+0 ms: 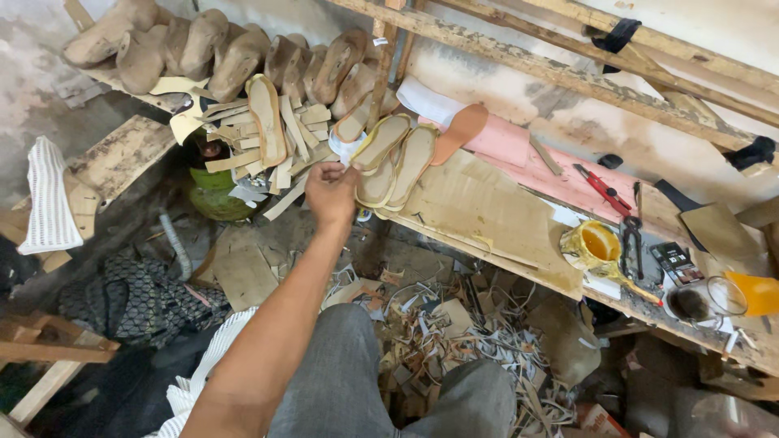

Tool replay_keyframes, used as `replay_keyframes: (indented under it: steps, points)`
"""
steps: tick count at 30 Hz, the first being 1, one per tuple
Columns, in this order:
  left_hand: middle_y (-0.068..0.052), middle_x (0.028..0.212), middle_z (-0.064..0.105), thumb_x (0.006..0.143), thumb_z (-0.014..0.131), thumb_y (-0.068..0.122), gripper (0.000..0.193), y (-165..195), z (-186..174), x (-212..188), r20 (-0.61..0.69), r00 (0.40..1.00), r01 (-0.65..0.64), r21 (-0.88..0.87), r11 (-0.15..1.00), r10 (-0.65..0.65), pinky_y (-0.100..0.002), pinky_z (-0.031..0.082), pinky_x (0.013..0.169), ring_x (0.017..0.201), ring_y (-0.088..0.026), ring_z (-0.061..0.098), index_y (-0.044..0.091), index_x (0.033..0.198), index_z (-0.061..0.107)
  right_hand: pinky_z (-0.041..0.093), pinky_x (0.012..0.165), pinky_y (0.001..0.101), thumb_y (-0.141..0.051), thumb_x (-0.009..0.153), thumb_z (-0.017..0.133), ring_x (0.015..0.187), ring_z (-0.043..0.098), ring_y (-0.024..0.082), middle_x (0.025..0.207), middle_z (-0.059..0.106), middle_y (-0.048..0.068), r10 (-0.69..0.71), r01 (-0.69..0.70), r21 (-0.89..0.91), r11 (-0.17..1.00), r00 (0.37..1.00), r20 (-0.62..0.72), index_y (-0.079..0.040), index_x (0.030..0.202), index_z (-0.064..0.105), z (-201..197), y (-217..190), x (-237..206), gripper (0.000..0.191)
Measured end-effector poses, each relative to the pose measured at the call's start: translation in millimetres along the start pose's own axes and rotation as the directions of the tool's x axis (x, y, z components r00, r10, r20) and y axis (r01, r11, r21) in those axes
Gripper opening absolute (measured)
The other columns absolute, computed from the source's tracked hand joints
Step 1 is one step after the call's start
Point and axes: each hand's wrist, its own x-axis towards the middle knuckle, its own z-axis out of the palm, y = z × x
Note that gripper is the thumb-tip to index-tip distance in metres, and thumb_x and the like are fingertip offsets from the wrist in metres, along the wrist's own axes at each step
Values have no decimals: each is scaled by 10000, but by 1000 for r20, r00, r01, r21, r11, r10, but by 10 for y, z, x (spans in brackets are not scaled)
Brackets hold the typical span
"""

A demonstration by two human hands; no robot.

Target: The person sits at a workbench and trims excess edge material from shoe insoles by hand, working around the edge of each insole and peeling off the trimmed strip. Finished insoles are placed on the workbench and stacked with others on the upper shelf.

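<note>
**A:** Insoles, tan, in a fanned pile (393, 158) on the tabletop (487, 215). Left hand (331, 193) reached out to the near edge of that pile, arm straight from bottom of view.

**B:** Hand state?

**A:** Fingers curled together, tips pinched at the rim of the lowest insole or at a pale scrap beside it; cannot tell which. Nothing lifted clear. Right hand not in view.

**B:** Around it?

**A:** Left of the hand: heap of cut card strips (280, 138) with one insole (266, 118) standing on top. Behind, a row of wooden shoe lasts (219, 53) leaning on the shelf. Green can (213, 188) below the strips. Right of the pile: orange-brown sole piece (458, 131) on pink sheet (519, 146).

**B:** Farther along the tabletop?

**A:** Yellow glue pot (596, 243), smeared, open. Red-handled cutter (604, 191), dark scissors (631, 235), small black bowl (688, 304). All well apart from the hand.

**B:** How far along, by the look?

**A:** Judgement only: several insoles already cut and stacked; floor offcuts (454, 341) agree. No glue sheen seen on the stacked ones. Pick from the pile just starting, insole not yet off the stack.
</note>
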Motion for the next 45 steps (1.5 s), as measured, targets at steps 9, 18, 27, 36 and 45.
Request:
replay_keyframes:
  steps: [9, 18, 27, 36, 45]
  points:
    - [-263, 1239, 582, 835, 814, 210, 479, -92, -54, -13, 321, 939, -241, 373, 896, 119, -499, 490, 1020, 1162, -404, 580, 21, 1242, 646, 580, 686, 341, -274, 1002, 628, 688, 704, 199, 762, 754, 146, -383, 327, 202, 923, 831, 405, 22, 1156, 748, 1074, 192, -1677, 355]
    - [-155, 1418, 517, 909, 679, 400, 490, -51, 82, -109, 422, 906, -278, 580, 766, 9, -710, 206, 1058, 1305, -459, 390, 133, 1317, 622, 627, 758, 372, -196, 944, 669, 765, 757, 220, 818, 770, 170, -80, 72, 36, 997, 838, 540, -9, 1182, 767, 1268, -31, -2182, 319]
    - [-190, 1429, 558, 927, 685, 334, 310, -119, 53, 15, 402, 916, -270, 620, 737, -3, -625, 383, 1072, 1340, -446, 491, 266, 1228, 719, 606, 737, 370, -230, 921, 672, 777, 755, 232, 833, 787, 163, -214, 140, 168, 976, 757, 617, 1, 1218, 755, 1405, 235, -2199, 386]
    - [-186, 1142, 768, 877, 723, 105, 441, -59, 136, 192, 456, 835, 273, 143, 951, -308, -365, 556, 869, 1011, -293, 713, -41, 1292, 695, 618, 782, 351, -256, 908, 668, 853, 771, 205, 871, 791, 148, -158, 123, 102, 987, 667, 728, -34, 1255, 719, 1443, 188, -2212, 415]
    - [-91, 1153, 720, 841, 710, -31, 604, 652, -661, -1675, 864, 404, 624, -18, 781, -302, -312, 561, 932, 1019, -151, 698, 27, 1417, 541, 528, 784, 304, -209, 958, 583, 864, 649, 146, 1099, 733, 74, -386, 127, 422, 898, 689, 613, -68, 1447, 518, 1710, -802, -2766, 513]
